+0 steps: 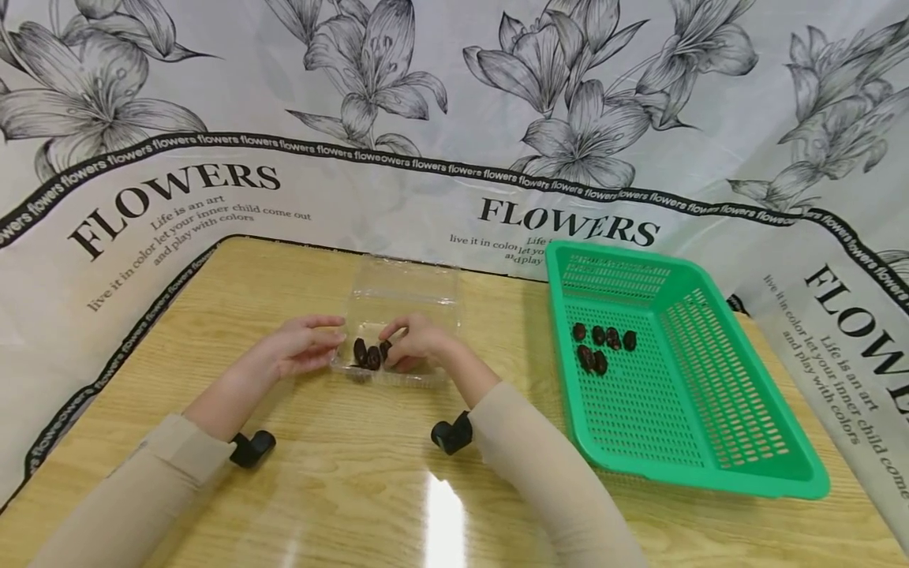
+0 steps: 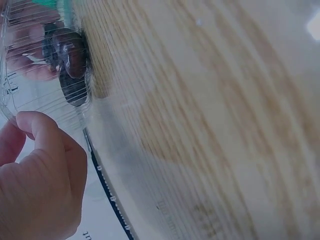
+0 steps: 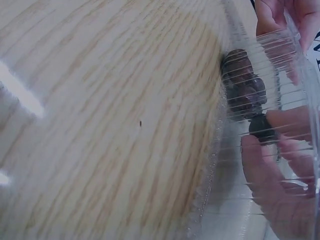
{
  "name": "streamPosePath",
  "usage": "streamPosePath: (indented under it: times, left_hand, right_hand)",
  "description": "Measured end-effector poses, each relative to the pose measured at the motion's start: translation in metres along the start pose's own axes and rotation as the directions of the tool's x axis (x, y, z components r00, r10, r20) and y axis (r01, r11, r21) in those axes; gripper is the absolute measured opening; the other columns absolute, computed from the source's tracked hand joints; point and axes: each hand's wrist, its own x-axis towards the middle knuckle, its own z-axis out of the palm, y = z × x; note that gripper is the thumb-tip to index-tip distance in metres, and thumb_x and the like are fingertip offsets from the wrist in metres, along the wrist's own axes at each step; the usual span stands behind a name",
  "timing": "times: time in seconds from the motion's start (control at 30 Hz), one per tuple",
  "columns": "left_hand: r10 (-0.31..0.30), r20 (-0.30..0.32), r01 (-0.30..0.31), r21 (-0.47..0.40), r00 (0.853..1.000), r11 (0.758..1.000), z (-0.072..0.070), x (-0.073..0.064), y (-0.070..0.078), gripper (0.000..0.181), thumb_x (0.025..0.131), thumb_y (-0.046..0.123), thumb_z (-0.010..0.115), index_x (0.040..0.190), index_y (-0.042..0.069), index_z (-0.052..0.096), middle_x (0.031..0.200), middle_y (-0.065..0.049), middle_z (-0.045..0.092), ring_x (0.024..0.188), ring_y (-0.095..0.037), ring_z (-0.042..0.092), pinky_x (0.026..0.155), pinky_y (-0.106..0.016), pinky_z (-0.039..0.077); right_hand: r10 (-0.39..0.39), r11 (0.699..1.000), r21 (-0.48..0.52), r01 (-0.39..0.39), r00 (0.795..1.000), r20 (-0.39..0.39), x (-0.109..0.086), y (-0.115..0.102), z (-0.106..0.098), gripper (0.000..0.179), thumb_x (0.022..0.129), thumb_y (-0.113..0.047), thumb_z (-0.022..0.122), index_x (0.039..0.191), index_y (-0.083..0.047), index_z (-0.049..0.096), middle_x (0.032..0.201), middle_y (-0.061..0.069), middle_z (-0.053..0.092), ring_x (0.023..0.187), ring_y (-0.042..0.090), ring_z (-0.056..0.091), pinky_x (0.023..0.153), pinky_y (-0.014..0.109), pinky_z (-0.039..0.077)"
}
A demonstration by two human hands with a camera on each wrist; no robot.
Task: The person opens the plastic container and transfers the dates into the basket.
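A clear plastic clamshell box [image 1: 408, 304] stands on the table with its lid raised at the back. My left hand [image 1: 301, 347] pinches the box's left rim between thumb and finger, as the left wrist view shows. Inside the box, my right hand [image 1: 420, 345] holds a dark, wrinkled date [image 3: 261, 128] between thumb and fingertips, seen through the ribbed wall in the right wrist view. Several other dates [image 1: 373, 358] lie beside it at the box's left end. The right fingers partly hide the box's interior in the head view.
To the right sits a green plastic basket [image 1: 699, 476] with perforated walls, and several dates [image 1: 586, 358] lie in its far left part. The wooden table [image 1: 341, 489] meets a flower-printed cloth [image 1: 398, 205] at its back and sides.
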Motion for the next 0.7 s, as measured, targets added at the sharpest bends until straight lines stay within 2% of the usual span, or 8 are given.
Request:
streamPosePath:
  times: [0.23,0.5,0.7]
  left_hand:
    - [-0.003,0.01,0.003,-0.008,1.0,1.0,0.001,0.0,0.0,0.059,0.09,-0.001,0.057,0.141,-0.003,0.028,0.086,-0.003,0.056,0.072,-0.008,0.056,0.065,-0.015,0.05]
    - [-0.002,0.019,0.002,-0.009,1.0,1.0,0.002,-0.001,0.002,0.059,0.09,-0.001,0.057,0.141,-0.003,0.028,0.085,-0.002,0.056,0.072,-0.007,0.056,0.065,-0.014,0.05]
    - [0.0,0.027,0.0,-0.001,1.0,1.0,0.002,-0.001,0.002,0.06,0.09,-0.001,0.057,0.142,-0.003,0.027,0.087,-0.003,0.055,0.072,-0.007,0.056,0.065,-0.014,0.05]
  right_hand:
    - [-0.016,1.0,0.023,0.015,0.999,0.04,-0.003,-0.006,-0.007,0.042,0.077,0.015,0.062,0.116,0.003,0.057,0.086,0.011,0.057,0.069,0.021,0.06,0.074,0.036,0.056]
    - [-0.058,0.979,0.202,0.038,0.994,0.093,-0.01,-0.018,-0.02,0.049,0.081,0.017,0.056,0.128,0.007,0.048,0.078,0.007,0.057,0.069,0.016,0.059,0.091,0.045,0.048]
    - [-0.058,0.972,0.232,0.03,0.992,0.116,-0.016,-0.022,-0.025,0.05,0.083,0.016,0.054,0.131,0.008,0.045,0.078,0.006,0.059,0.068,0.016,0.06,0.095,0.048,0.044]
